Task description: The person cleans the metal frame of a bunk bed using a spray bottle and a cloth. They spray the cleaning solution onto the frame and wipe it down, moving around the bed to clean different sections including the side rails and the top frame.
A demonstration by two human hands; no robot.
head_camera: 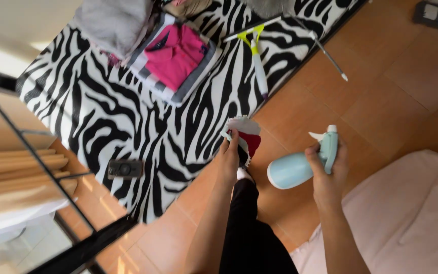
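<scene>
My left hand (229, 157) is closed on a crumpled cloth (244, 134), white and red, held over the edge of a zebra-striped bed cover (102, 116). A pale blue spray bottle (300, 165) rests tilted in my right hand (328, 170), fingers wrapped around its neck and trigger, nozzle toward the cloth. Both hands hover above the orange tiled floor (381, 91). My black trouser leg (252, 228) shows below, between my forearms.
A window squeegee (257, 61) with a yellow-green head and a long thin pole (325, 50) lie on the bed cover. Folded clothes (173, 56), pink on top, sit farther back. A black remote (125, 169) lies near the bed edge. A pinkish cushion (411, 213) is at right.
</scene>
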